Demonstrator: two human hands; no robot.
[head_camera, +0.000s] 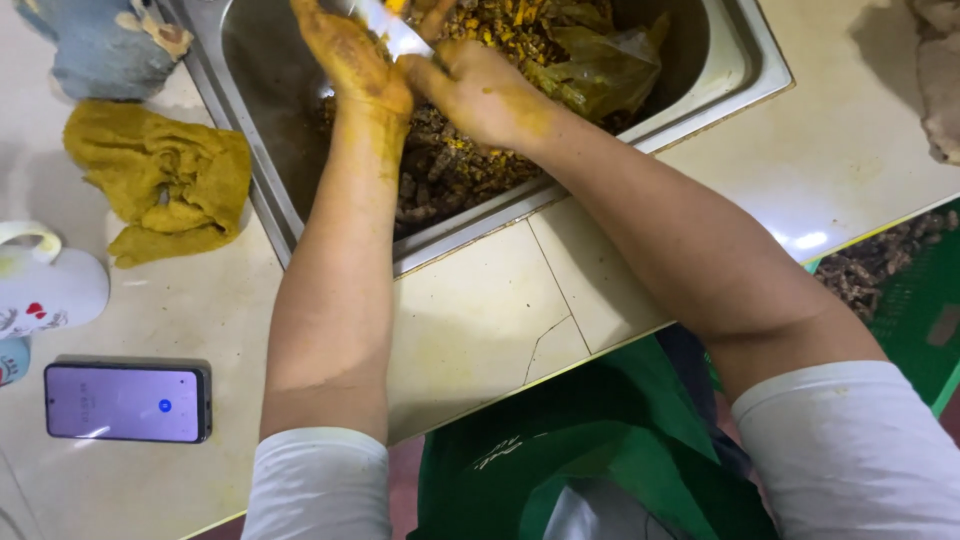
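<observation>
Head camera looks down on two bare forearms reaching over a pale tiled counter (480, 320) into a steel sink (720, 70). Both hands are stained deep yellow. The left hand (350, 55) is curled around the handle end of a knife (392, 28), whose bright blade runs up toward the top edge of the frame; the right hand (478, 88) lies just beside it, its fingers bent toward the blade, though whether they pinch anything cannot be told because the fingertips run out of view. Beneath the hands the sink holds a heap of chopped roots (450, 165), brown on the outside and orange-yellow where cut, piled against the near wall of the basin. A crumpled, yellow-smeared plastic bag (600, 70) sits on the heap at the right side of the sink. On the counter to the left of the sink lies a bunched yellow cloth (165, 180), with a worn blue cloth (100, 45) behind it at the top corner. Nearer the edge, a white mug (45, 285) with small red marks stands above a phone (128, 402) lying flat with its screen lit. White sleeves cover both upper arms, and a green apron (600, 460) shows below the counter edge. More brown roots (880, 260) rest on a green surface at far right.
</observation>
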